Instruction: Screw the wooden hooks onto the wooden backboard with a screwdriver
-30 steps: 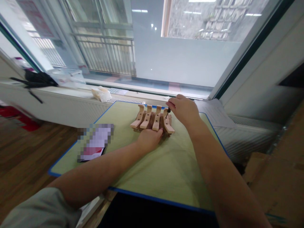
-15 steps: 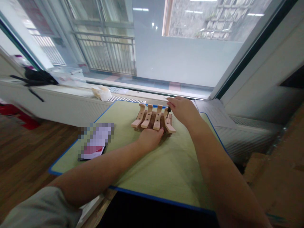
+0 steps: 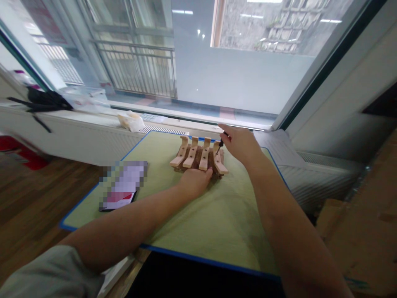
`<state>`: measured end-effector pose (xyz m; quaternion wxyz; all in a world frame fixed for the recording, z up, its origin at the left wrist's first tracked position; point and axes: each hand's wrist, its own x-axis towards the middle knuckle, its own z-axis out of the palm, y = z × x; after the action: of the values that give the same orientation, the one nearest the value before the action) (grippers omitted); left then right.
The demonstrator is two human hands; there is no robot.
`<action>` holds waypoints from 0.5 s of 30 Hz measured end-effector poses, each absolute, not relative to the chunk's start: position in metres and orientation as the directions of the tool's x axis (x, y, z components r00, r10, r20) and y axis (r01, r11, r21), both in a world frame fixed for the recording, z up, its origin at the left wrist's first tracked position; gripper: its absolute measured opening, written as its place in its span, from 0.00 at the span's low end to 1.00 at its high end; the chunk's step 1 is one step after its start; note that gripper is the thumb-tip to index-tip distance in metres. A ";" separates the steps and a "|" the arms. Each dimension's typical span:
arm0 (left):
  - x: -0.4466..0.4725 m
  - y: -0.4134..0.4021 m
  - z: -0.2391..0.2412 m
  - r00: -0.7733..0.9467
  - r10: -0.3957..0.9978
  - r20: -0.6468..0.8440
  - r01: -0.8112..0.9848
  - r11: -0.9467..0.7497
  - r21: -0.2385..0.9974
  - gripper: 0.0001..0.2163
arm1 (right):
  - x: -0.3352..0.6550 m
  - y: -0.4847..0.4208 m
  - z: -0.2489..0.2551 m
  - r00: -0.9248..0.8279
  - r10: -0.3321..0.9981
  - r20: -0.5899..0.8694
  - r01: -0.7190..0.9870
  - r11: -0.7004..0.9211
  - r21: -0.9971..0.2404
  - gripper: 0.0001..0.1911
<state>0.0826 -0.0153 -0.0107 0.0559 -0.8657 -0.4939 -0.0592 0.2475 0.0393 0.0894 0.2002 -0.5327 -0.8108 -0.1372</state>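
Observation:
A wooden rack (image 3: 204,157) with several pale curved pieces on a brown base lies on the green mat (image 3: 192,223). My left hand (image 3: 195,181) grips its near edge, the thumb by the rightmost pieces and the other fingers hidden beneath or behind. In my right hand (image 3: 240,142) is a screwdriver (image 3: 220,145) with a dark handle, held from above. Its tip points down at the rightmost curved piece; whether it sits in a screw is too small to tell. Dark holes or screw heads show on the pieces.
A blurred-out phone-like object (image 3: 124,186) lies at the mat's left. Beyond the mat are a sill with a crumpled bag (image 3: 132,121) and a black strapped item (image 3: 46,100). A red extinguisher-like object (image 3: 23,153) is at far left, a cardboard box (image 3: 369,223) at right.
My right hand's fingers have shifted slightly around the screwdriver handle. The left hand keeps its grip on the wooden rack, and the whole view has slid a little.

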 end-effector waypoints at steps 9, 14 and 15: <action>0.083 -0.014 -0.012 0.505 0.850 0.151 0.862 -0.505 -0.039 0.16 | 0.247 0.032 0.101 -0.361 0.856 0.370 0.918 0.395 -0.019 0.20; 0.083 -0.015 -0.010 0.497 0.854 0.156 0.866 -0.500 -0.022 0.16 | 0.246 0.039 0.094 -0.282 0.844 0.457 0.952 0.304 0.026 0.19; 0.082 -0.016 -0.010 0.496 0.856 0.147 0.867 -0.499 -0.018 0.17 | 0.246 0.040 0.092 -0.291 0.830 0.476 0.948 0.316 0.028 0.18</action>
<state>0.0823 -0.0155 -0.0099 0.0446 -0.8636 -0.4986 -0.0591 0.2459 0.0396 0.0919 0.1912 -0.5638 -0.7884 -0.1548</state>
